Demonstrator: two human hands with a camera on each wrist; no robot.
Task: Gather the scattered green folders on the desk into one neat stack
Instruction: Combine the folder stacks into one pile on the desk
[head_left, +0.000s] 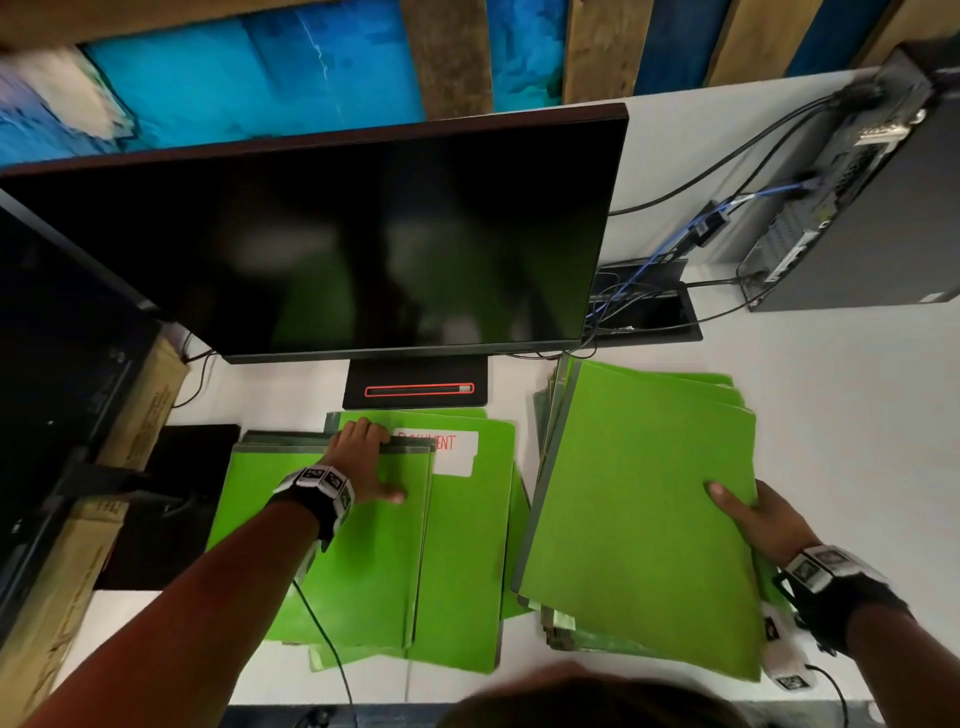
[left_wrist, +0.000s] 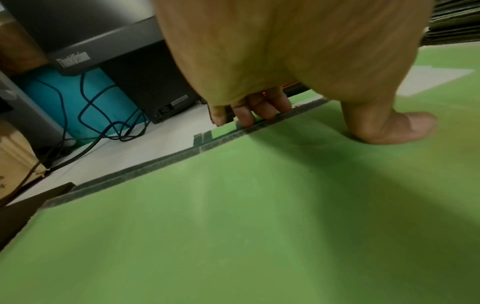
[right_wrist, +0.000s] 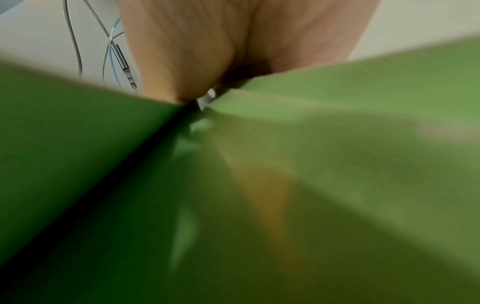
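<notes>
Roughly, left to right:
Cardboard box: a brown printed carton (head_left: 130, 431) stands at the desk's far left, beside a second dark screen (head_left: 62, 332).
Monitor: a wide black flat monitor (head_left: 322, 234) on a black stand with a red-outlined slot (head_left: 418, 389) rises behind the left folders.
Left pile: glossy bright green card folders with dark grey spine strips (head_left: 363, 561) lie fanned and overlapping on the white desk (head_left: 857, 415), in front of the monitor stand; their edges do not line up, and lower corners stick out at the near side.
Labelled folder: one green folder with a white label lettered in red (head_left: 457, 452) peeks out from under the top ones, to their right.
Left hand: the left hand (head_left: 363, 457) rests on the top folder of the left pile; its fingers (left_wrist: 244, 117) curl over the far spine edge while the thumb (left_wrist: 394, 127) presses flat on the cover, so it grips that edge.
Right pile: a thicker heap of green folders (head_left: 639, 509) lies just right of the left pile, tilted slightly, edges staggered at the far and near ends.
Right hand: the right hand (head_left: 763, 519) clasps the heap's right edge, thumb on top of the cover, fingers hidden underneath.
Computer: a dark grey desktop tower (head_left: 872, 208) with black and blue cables (head_left: 727, 208) stands at the far right.
</notes>
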